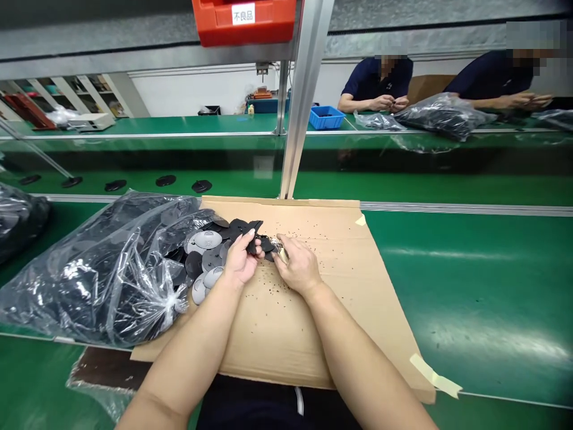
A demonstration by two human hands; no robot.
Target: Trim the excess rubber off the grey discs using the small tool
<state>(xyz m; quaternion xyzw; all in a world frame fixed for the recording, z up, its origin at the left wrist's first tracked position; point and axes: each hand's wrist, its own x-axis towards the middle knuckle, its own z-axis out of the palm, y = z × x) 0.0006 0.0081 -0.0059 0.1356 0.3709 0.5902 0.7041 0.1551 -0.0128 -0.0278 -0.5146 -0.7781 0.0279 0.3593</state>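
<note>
My left hand is closed on a flat black plastic piece, thumb on top, above the cardboard sheet. Close by on the right, my right hand grips a small shiny metal tool at the piece's edge. The tool's exact kind is mostly hidden by the fingers. Left of my hands, grey and black oval pieces spill from a large clear plastic bag full of them. Tiny dark scraps lie scattered on the cardboard around both hands.
Tape fastens the cardboard to the green bench. A metal post rises behind it, with a red bin overhead. Several black ovals lie on the strip beyond. Across sit two people, a blue basket and bags.
</note>
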